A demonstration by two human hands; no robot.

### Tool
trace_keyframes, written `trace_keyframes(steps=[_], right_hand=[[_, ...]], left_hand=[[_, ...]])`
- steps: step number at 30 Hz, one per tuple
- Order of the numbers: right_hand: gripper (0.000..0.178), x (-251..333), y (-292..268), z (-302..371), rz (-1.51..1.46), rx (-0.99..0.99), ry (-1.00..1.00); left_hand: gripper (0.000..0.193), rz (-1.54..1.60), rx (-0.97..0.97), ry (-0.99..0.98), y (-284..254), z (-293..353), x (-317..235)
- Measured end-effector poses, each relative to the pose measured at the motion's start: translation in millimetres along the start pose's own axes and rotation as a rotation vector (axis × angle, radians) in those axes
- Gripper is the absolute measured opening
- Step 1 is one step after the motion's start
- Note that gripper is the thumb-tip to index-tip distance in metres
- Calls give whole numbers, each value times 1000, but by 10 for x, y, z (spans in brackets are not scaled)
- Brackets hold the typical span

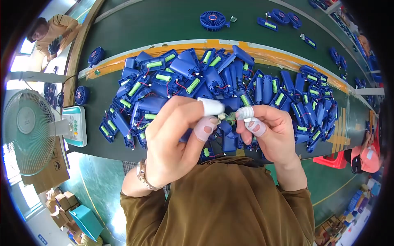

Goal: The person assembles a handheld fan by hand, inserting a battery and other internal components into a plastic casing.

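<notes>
Both hands are raised close together over a heap of blue plastic fan handles point(182, 67), many with green cylindrical batteries point(154, 64) and thin red wires. My left hand point(178, 137) is closed in a pinch, with a white cover on the index finger and tape on the thumb. At its fingertips shows a small whitish block point(221, 116). My right hand point(271, 133), also taped at thumb and index finger, pinches beside it. A small greenish piece point(231, 119) sits between the two hands. Its kind, and exactly what the right fingers hold, I cannot make out.
Across the dark green bench runs an orange-taped ledge point(262, 59). Beyond it lie a round blue fan head point(212, 20) and more fan parts. At left are a standing fan point(30, 127) and a white-rimmed tray point(76, 139). Other people are at both sides.
</notes>
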State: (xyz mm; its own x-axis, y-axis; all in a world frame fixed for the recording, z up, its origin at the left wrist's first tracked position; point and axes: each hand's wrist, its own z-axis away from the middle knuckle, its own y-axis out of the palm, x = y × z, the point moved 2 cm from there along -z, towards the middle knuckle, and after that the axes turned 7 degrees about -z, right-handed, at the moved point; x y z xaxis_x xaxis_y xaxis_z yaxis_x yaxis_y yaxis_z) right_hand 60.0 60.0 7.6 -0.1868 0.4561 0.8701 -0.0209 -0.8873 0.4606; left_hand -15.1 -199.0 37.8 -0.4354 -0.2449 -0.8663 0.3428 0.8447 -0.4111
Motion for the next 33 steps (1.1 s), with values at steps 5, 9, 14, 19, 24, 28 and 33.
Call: trace_keyframes(steps=[5, 9, 14, 19, 24, 28, 33], right_hand=[[24, 144, 86, 139, 117, -21, 29], [19, 142, 74, 203, 356, -24, -53], [18, 302, -82, 164, 21, -30, 232], [10, 61, -345, 187, -9, 127, 211], [14, 181, -256, 205, 114, -25, -141], [20, 257, -256, 159, 401, -72, -395], [19, 386, -406, 321, 563, -29, -361]], left_hand=[[25, -266, 42, 168, 116, -202, -234], [30, -280, 112, 146, 223, -224, -224], [42, -267, 274, 230, 213, -264, -104], [45, -152, 242, 288, 372, -234, -5], [31, -125, 54, 82, 417, -312, -176], [26, 0, 44, -9, 547, -294, -206], [26, 201, 40, -211, 746, -233, -168]])
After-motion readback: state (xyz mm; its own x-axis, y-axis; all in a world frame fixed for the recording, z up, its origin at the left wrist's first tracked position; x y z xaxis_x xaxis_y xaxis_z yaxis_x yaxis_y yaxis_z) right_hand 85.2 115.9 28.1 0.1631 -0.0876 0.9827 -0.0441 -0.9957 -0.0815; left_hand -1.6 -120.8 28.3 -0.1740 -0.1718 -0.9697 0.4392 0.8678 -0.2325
